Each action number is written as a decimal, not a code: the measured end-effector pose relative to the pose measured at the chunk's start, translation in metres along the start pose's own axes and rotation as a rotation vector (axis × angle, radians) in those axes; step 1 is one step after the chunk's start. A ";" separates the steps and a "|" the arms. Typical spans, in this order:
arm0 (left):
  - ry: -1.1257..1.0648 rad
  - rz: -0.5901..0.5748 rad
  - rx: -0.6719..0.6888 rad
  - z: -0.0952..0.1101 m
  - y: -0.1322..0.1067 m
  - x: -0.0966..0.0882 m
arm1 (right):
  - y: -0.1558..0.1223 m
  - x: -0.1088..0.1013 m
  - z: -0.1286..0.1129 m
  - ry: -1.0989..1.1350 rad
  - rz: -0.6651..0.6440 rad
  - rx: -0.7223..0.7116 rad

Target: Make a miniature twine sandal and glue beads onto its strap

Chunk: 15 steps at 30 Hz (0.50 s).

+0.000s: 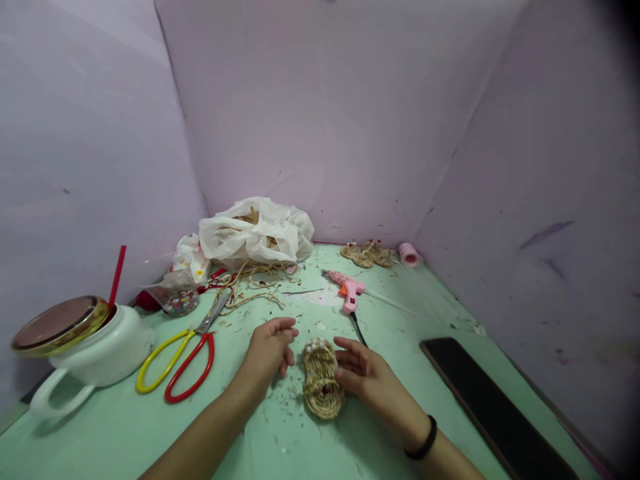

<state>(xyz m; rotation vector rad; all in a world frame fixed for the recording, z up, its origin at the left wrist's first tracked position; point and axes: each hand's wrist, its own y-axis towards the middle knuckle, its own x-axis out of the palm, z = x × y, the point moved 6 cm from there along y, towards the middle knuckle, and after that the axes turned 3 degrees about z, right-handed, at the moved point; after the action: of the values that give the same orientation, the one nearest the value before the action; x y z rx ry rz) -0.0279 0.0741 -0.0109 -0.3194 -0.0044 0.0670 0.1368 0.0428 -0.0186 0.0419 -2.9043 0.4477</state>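
Note:
A small slipper-shaped piece of coiled straw rope (321, 399) lies on the green table between my hands. White pearl-like beads (316, 345) sit in a cluster at its far end, and a dark spot marks the middle of the round near end. My left hand (270, 348) hovers just left of it, fingers loosely bent and apart, holding nothing. At its right edge is my right hand (364, 368), thumb and fingers spread, fingertips at or against the rope; whether they press on it I cannot tell.
Behind lie a pink glue gun (349, 288), more rope pieces (367, 255), a pink roll (410, 255) and a white plastic bag (257, 233). Scissors (193, 353), a bag of beads (180, 299) and a lidded white mug (107, 350) are left; a dark phone (490, 407) lies right.

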 end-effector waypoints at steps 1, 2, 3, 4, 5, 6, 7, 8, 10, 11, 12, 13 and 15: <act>0.006 0.011 0.010 0.002 0.001 -0.003 | 0.001 0.000 0.000 -0.011 0.010 -0.028; 0.016 0.012 0.012 0.002 0.002 -0.004 | 0.001 0.000 0.000 -0.022 0.020 -0.052; 0.026 0.000 0.004 0.001 0.002 -0.004 | 0.001 0.000 0.000 -0.032 0.025 -0.076; 0.036 -0.027 -0.013 0.000 0.001 -0.002 | 0.001 0.000 0.000 -0.041 0.027 -0.100; 0.043 -0.067 -0.035 -0.002 0.000 0.001 | 0.000 0.001 -0.001 -0.048 0.029 -0.126; 0.047 -0.117 -0.058 -0.004 -0.002 0.005 | -0.001 0.002 -0.003 -0.054 0.031 -0.153; 0.045 -0.172 -0.075 -0.005 -0.005 0.009 | -0.002 0.003 -0.005 -0.056 0.031 -0.183; 0.036 -0.226 -0.084 -0.005 -0.008 0.013 | -0.003 0.004 -0.007 -0.057 0.032 -0.212; 0.010 -0.313 -0.080 -0.003 -0.014 0.019 | -0.005 0.006 -0.011 -0.056 0.045 -0.256; -0.006 -0.344 -0.074 -0.002 -0.016 0.021 | -0.006 0.006 -0.012 -0.053 0.052 -0.266; -0.025 -0.365 -0.074 -0.001 -0.018 0.022 | -0.006 0.007 -0.013 -0.050 0.058 -0.271; -0.048 -0.373 -0.082 -0.001 -0.019 0.022 | -0.006 0.007 -0.013 -0.047 0.060 -0.276; -0.113 -0.368 -0.111 -0.001 -0.019 0.021 | -0.006 0.008 -0.016 -0.053 0.051 -0.299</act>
<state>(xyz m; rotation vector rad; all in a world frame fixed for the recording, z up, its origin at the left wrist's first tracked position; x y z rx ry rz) -0.0053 0.0575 -0.0063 -0.4212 -0.1795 -0.2814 0.1327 0.0418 -0.0006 -0.0664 -2.9966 0.0168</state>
